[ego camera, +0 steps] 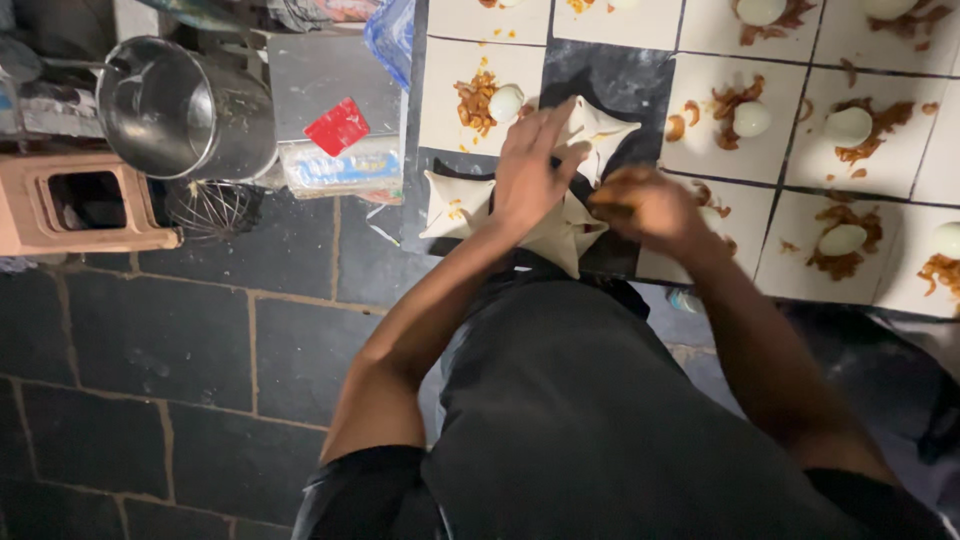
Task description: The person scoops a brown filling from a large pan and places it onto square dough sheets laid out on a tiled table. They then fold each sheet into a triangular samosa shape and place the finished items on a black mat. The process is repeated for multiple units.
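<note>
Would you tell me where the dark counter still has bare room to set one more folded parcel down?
One bare dark patch remains, just above the folded parcel and left hand. Elsewhere dough squares with egg fill the counter; the right hand crowds the near edge.

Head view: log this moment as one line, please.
left hand: flat on folded dough parcel | right hand: blurred, grip unclear | dough squares: open, egg and filling | steel pot: left
</note>
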Action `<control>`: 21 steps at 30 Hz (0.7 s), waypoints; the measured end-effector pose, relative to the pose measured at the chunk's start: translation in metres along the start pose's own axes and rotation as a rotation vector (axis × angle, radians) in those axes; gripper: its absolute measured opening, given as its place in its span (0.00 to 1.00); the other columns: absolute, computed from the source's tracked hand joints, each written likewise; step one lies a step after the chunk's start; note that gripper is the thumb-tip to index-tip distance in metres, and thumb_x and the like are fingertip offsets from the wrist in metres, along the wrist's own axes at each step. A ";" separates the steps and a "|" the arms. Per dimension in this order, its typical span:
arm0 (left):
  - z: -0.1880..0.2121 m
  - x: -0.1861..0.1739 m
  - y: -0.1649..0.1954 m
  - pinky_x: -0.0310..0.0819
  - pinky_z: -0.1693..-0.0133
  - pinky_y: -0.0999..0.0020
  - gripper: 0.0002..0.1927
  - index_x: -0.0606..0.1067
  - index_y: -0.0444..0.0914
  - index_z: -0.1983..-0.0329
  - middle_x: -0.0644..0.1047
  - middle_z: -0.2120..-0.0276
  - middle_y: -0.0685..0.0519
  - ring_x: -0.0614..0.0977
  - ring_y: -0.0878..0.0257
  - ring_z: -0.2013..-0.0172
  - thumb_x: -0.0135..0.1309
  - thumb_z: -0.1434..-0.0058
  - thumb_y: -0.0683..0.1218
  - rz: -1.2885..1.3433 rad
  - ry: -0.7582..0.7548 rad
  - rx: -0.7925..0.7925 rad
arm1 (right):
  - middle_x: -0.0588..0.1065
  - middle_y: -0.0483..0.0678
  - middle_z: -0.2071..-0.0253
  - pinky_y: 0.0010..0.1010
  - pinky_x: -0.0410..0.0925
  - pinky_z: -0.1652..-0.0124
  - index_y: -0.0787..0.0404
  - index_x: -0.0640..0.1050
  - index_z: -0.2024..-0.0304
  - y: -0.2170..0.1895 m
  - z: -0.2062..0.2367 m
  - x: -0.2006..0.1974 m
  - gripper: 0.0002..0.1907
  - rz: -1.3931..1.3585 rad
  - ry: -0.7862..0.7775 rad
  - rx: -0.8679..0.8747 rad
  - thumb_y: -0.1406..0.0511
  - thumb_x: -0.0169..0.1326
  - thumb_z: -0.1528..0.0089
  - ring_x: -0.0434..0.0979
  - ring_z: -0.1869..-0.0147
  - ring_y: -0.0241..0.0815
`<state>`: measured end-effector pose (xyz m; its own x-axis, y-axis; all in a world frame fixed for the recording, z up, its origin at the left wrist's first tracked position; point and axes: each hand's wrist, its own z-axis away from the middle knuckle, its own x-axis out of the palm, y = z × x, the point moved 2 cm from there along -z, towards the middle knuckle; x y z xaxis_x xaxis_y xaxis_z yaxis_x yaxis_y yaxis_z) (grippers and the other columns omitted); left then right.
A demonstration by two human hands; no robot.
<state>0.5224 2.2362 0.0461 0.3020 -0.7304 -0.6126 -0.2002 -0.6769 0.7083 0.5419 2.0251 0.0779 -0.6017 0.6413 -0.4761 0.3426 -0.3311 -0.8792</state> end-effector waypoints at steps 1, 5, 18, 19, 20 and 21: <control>0.011 -0.007 0.001 0.70 0.40 0.53 0.30 0.70 0.41 0.35 0.78 0.48 0.46 0.78 0.47 0.45 0.66 0.39 0.47 0.006 -0.061 -0.034 | 0.78 0.50 0.52 0.36 0.72 0.51 0.58 0.83 0.53 -0.003 0.003 0.007 0.16 0.148 0.017 -0.037 0.63 0.65 0.42 0.80 0.50 0.50; 0.057 -0.027 0.004 0.72 0.43 0.55 0.19 0.78 0.40 0.50 0.77 0.47 0.45 0.75 0.46 0.44 0.64 0.43 0.50 -0.044 -0.334 -0.114 | 0.80 0.49 0.57 0.37 0.73 0.59 0.59 0.84 0.56 -0.004 0.009 0.029 0.15 0.493 0.056 -0.157 0.62 0.68 0.44 0.80 0.58 0.50; 0.099 0.004 -0.010 0.70 0.42 0.55 0.11 0.81 0.38 0.57 0.77 0.46 0.49 0.76 0.46 0.44 0.55 0.33 0.49 0.114 -0.382 -0.365 | 0.76 0.52 0.53 0.41 0.72 0.50 0.60 0.80 0.58 0.000 0.021 0.039 0.09 0.123 0.107 -0.206 0.70 0.62 0.41 0.78 0.48 0.54; 0.103 0.006 -0.012 0.71 0.42 0.56 0.11 0.81 0.38 0.56 0.77 0.46 0.50 0.77 0.47 0.44 0.53 0.32 0.48 0.149 -0.323 -0.389 | 0.77 0.51 0.54 0.41 0.72 0.49 0.59 0.80 0.59 -0.002 0.022 0.040 0.09 0.221 0.081 -0.234 0.70 0.63 0.42 0.78 0.48 0.53; 0.106 0.008 -0.013 0.71 0.42 0.56 0.11 0.81 0.38 0.56 0.78 0.46 0.50 0.77 0.47 0.44 0.55 0.32 0.48 0.153 -0.308 -0.390 | 0.77 0.50 0.56 0.41 0.72 0.49 0.58 0.80 0.60 -0.004 0.022 0.041 0.09 0.320 0.055 -0.267 0.70 0.64 0.42 0.78 0.49 0.52; 0.109 0.009 -0.013 0.71 0.42 0.56 0.10 0.81 0.37 0.56 0.78 0.47 0.50 0.77 0.47 0.45 0.56 0.32 0.48 0.157 -0.292 -0.388 | 0.77 0.49 0.57 0.41 0.72 0.48 0.58 0.81 0.60 -0.007 0.022 0.042 0.09 0.420 0.033 -0.303 0.70 0.65 0.43 0.79 0.49 0.51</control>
<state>0.4266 2.2289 -0.0070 0.0120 -0.8529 -0.5219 0.1551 -0.5140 0.8436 0.4984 2.0394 0.0635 -0.3464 0.5194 -0.7812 0.7463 -0.3519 -0.5650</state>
